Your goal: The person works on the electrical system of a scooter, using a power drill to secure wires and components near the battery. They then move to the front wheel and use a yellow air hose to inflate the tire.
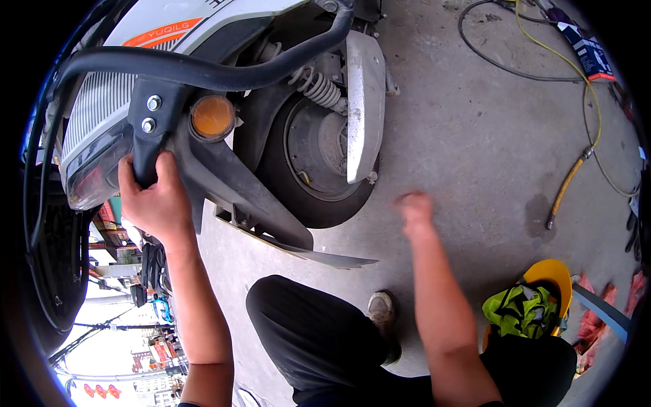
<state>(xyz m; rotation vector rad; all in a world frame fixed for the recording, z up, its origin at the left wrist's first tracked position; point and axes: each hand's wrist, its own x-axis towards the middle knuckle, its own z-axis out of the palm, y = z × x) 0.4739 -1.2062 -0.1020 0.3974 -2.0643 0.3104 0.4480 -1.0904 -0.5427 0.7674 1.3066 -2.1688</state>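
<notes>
The back end of a white and black scooter (102,108) fills the upper left. My left hand (157,203) is closed round the lower end of a black bolted bracket (146,146), which joins a thick black tubular bar (183,68). Right of the bracket is a round orange turn signal (212,117). Behind it show a coil-spring shock absorber (319,88), the rear wheel (291,197) and a scuffed silver cover (365,108). A black mudguard (258,203) juts toward me. My right hand (415,209) hangs over the floor right of the wheel, apart from the scooter, its fingers blurred by motion.
On the grey concrete floor (447,142), a yellow hose (566,186) with a metal tip and a dark cable (488,64) lie at the right. A yellow hard hat (553,278) holds a bright green-yellow cloth (522,308) beside my leg. A blue box (586,54) lies far right.
</notes>
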